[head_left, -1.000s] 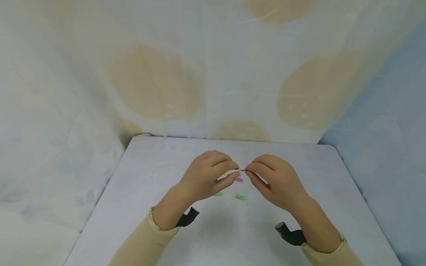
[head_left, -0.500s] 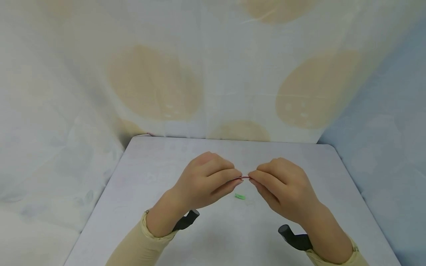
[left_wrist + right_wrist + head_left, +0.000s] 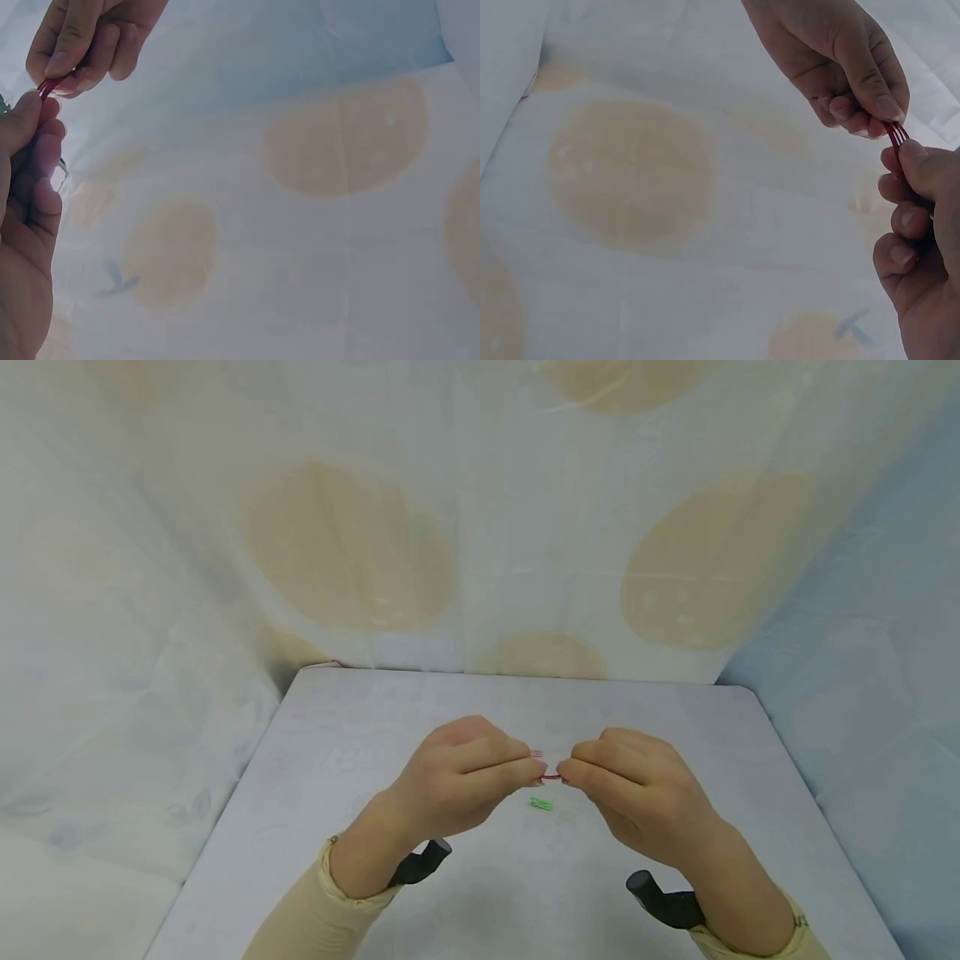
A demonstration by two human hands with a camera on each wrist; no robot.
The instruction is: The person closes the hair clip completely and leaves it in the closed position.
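- The left hand (image 3: pixel 457 781) and the right hand (image 3: pixel 637 785) are meeting fingertip to fingertip above the middle of the white table (image 3: pixel 315 752), and a small red paper clip (image 3: pixel 551 776) is being held between them.
- Both hands are gripping it: the left thumb and forefinger are pinching one end, the right thumb and forefinger are pinching the other, and the remaining fingers of each hand are lying curled below.
- The clip's long axis is running left to right, from one hand straight across to the other, roughly level in the head view; only a short red stretch is showing in the narrow gap between the fingertips.
- In the right wrist view the red paper clip (image 3: pixel 897 133) is showing as thin red wires side by side, with the left hand (image 3: pixel 832 60) coming down onto it from above and the right hand (image 3: pixel 922 225) closing on it from below.
- In the left wrist view the red paper clip (image 3: pixel 46 88) is peeping out where the left hand (image 3: pixel 26 225) is meeting the right hand (image 3: pixel 82 37).
- Neither hand is nearer than the other; the clip is lying evenly between them, lifted clear of the table.
- A green paper clip (image 3: pixel 541 804) is lying on the table just below and nearer the person, apart from both hands, and a pale pink clip (image 3: pixel 536 753) is showing just above the left fingertips.
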